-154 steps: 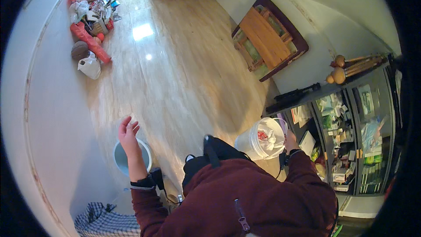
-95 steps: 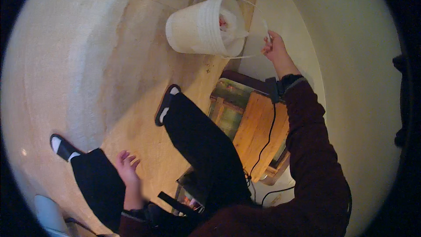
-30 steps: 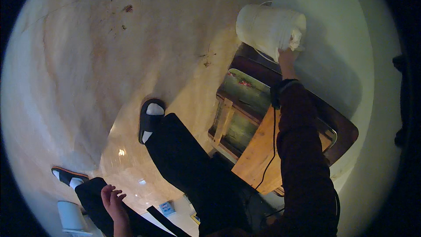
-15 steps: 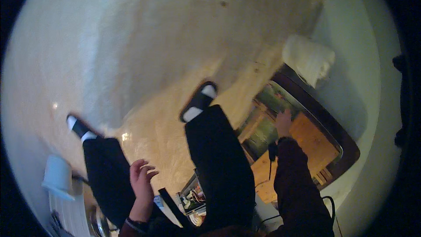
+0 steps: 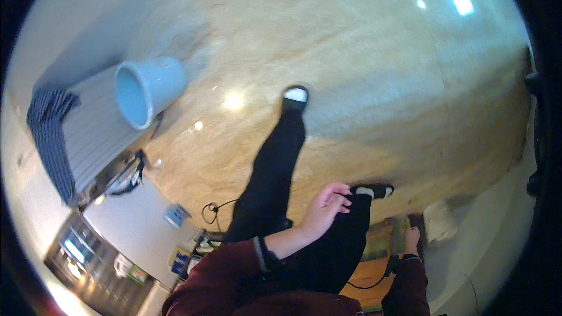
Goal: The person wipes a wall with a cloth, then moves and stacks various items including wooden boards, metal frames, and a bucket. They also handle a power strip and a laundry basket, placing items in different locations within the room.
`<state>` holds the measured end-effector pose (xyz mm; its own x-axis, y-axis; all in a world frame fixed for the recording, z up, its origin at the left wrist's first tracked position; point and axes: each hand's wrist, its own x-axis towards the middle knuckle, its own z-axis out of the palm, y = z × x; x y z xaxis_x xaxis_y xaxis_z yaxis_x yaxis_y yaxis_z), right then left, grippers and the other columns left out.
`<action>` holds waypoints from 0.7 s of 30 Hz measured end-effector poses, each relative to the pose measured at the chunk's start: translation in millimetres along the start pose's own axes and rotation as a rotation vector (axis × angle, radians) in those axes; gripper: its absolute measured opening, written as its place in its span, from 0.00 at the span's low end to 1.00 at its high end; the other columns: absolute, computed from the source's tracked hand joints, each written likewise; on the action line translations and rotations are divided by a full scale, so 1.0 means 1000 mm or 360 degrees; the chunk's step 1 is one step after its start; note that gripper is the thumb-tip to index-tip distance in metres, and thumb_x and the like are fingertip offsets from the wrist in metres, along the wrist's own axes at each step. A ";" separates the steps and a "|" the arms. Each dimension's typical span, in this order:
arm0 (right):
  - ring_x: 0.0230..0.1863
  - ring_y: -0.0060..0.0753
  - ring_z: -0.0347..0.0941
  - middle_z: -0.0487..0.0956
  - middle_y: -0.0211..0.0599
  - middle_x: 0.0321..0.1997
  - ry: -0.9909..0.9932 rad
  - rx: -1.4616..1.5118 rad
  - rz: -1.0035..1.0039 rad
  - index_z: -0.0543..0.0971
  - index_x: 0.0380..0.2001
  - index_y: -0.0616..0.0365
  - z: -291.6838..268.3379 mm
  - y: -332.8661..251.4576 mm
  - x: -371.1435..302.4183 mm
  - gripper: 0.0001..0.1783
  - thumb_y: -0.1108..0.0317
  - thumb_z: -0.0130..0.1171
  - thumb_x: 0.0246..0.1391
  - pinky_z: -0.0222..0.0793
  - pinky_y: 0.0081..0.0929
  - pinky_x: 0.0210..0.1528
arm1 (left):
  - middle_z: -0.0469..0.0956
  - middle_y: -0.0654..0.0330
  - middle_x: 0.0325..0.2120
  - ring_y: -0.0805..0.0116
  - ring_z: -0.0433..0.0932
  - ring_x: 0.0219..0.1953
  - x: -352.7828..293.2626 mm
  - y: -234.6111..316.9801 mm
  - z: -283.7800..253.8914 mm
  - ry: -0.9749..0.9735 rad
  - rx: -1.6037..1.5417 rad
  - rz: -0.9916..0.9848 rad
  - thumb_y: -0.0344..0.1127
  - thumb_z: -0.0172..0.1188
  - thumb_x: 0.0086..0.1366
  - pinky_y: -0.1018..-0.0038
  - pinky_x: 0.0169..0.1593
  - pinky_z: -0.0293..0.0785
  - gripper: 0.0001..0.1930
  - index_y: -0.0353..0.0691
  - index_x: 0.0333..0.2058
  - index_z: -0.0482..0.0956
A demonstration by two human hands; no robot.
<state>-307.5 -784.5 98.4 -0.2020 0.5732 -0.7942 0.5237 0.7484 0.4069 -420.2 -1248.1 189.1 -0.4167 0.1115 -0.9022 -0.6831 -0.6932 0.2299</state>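
Observation:
My left hand [image 5: 325,213] is raised in front of my black-trousered thigh, its fingers loosely bent and apart with nothing in them. Low at the right, my right hand [image 5: 413,237] rests against a low wooden piece with a green-and-brown painted panel [image 5: 377,246] and an orange-brown board [image 5: 370,272]. Its fingertips are small and partly hidden, but it seems to lie on the surface without an object in it. A small black box [image 5: 391,265] with a thin cable sits by my right wrist. A white cloth-like bundle [image 5: 440,222] stands just beyond that hand.
A light-blue bucket [image 5: 161,85] is at the left, by a ribbed pale surface [image 5: 96,131] with a dark striped cloth [image 5: 50,134]. Nearer are a white top [image 5: 126,222] bearing a small blue box [image 5: 175,215], and a looped black cable [image 5: 213,208]. My slippered feet stand on the shiny tiled floor [image 5: 363,52].
My view has swung left, bringing the bucket and white top further in. My left hand has moved up and right across my leg. The right hand still touches the wooden piece.

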 end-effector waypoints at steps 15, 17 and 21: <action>0.10 0.24 0.63 0.69 0.35 0.16 -0.0099 0.0310 -0.1094 0.67 0.28 0.58 -0.095 -0.519 -0.293 0.06 0.68 0.48 0.46 0.54 0.19 0.09 | 0.66 0.58 0.35 0.68 0.70 0.33 -0.137 0.288 -0.227 0.0540 -0.0895 0.0967 0.24 0.43 0.56 0.72 0.36 0.72 0.11 0.38 0.39 0.66; 0.11 0.24 0.63 0.69 0.35 0.16 -0.0075 0.0078 -0.1145 0.68 0.27 0.57 -0.106 -0.550 -0.320 0.06 0.67 0.47 0.46 0.55 0.20 0.09 | 0.66 0.58 0.34 0.68 0.70 0.33 -0.157 0.294 -0.259 0.0649 -0.1015 0.1019 0.24 0.43 0.56 0.71 0.36 0.72 0.11 0.37 0.39 0.66; 0.10 0.26 0.61 0.67 0.36 0.14 -0.0035 -0.0114 -0.1278 0.68 0.27 0.60 -0.138 -0.606 -0.335 0.07 0.67 0.47 0.46 0.56 0.22 0.10 | 0.66 0.58 0.35 0.66 0.70 0.33 -0.204 0.281 -0.315 0.1084 -0.1203 0.1279 0.24 0.43 0.56 0.70 0.35 0.72 0.12 0.38 0.40 0.65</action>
<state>-671.7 -1384.0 179.9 -0.4775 -0.1547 -0.8649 0.1710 0.9492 -0.2642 -338.0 -1690.3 323.0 -0.0100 -0.7487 -0.6628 0.2138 -0.6491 0.7300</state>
